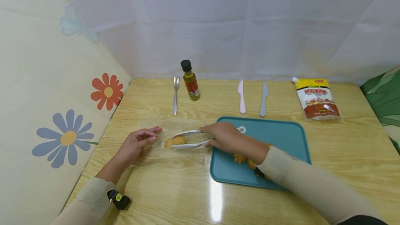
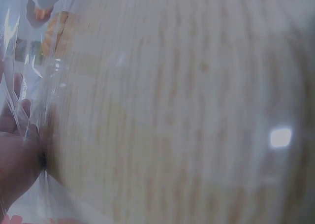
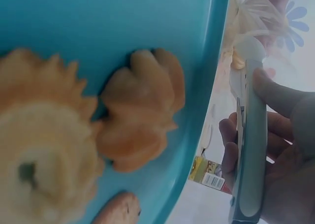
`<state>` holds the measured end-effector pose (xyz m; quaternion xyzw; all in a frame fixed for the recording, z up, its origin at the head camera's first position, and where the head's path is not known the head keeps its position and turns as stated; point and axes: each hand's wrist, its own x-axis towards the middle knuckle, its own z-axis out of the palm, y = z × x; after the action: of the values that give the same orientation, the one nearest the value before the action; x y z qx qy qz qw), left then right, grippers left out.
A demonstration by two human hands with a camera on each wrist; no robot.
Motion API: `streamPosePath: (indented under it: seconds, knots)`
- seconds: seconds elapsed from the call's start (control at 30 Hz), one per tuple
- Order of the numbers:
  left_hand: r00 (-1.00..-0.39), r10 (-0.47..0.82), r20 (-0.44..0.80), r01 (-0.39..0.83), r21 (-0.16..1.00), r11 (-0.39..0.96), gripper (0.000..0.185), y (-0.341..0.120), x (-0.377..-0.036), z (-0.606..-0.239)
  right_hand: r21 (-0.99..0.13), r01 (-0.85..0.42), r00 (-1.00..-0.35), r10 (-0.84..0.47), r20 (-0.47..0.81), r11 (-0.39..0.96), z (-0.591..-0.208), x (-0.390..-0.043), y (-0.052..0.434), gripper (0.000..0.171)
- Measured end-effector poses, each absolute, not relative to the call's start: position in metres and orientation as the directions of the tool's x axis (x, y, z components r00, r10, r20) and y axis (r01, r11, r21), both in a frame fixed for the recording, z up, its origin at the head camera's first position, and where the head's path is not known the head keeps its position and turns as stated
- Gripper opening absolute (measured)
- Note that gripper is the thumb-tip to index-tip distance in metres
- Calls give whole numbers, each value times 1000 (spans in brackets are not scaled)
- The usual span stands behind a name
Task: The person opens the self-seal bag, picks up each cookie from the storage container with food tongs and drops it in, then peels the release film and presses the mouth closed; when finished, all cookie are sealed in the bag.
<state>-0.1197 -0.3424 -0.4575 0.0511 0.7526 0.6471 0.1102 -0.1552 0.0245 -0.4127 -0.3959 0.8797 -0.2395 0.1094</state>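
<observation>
My right hand (image 1: 223, 136) grips a pair of white-and-grey tongs (image 3: 252, 145) above the left side of the teal tray (image 1: 281, 127). Between the tongs' tips is a golden-brown pastry (image 1: 175, 141), inside a clear plastic bag (image 1: 187, 159) that lies on the table. At the bag's left end, my left hand (image 1: 135, 145) pinches the film, with folds running toward its fingers. In the left wrist view the shiny film covers part of that hand. Flower-shaped pastries (image 3: 142, 106) sit on the tray, partly hidden under my right forearm in the head view.
Along the back of the wooden table lie a fork (image 1: 176, 94), a dark-capped bottle (image 1: 191, 82), a pink knife (image 1: 242, 98) and a grey knife (image 1: 264, 100). A yellow, white and brown pouch (image 1: 318, 100) lies at the back right. Patterned cloth (image 1: 68, 138) hangs on the left.
</observation>
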Motion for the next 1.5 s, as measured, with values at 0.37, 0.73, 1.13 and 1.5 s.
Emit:
streamPosePath:
  seconds: [0.37, 0.73, 1.13, 1.5]
  knots:
    - [-972, 197, -127, -82, 972, 221, 28, -341, -120, -457, -481, -634, -667, -743, -54, 605, -418, -157, 16, 59]
    - [-972, 195, -131, -88, 973, 215, 28, -341, -120, -456, -500, -620, -668, -741, -68, 605, -420, -156, 17, 63]
    - [-971, 194, -137, -90, 968, 234, 25, -342, -120, -457, -538, -585, -692, -719, -59, 607, -413, -150, 32, 65]
    - [-971, 202, -129, -84, 972, 218, 30, -342, -120, -457, -527, -613, -681, -732, -26, 589, -409, -143, 56, 67]
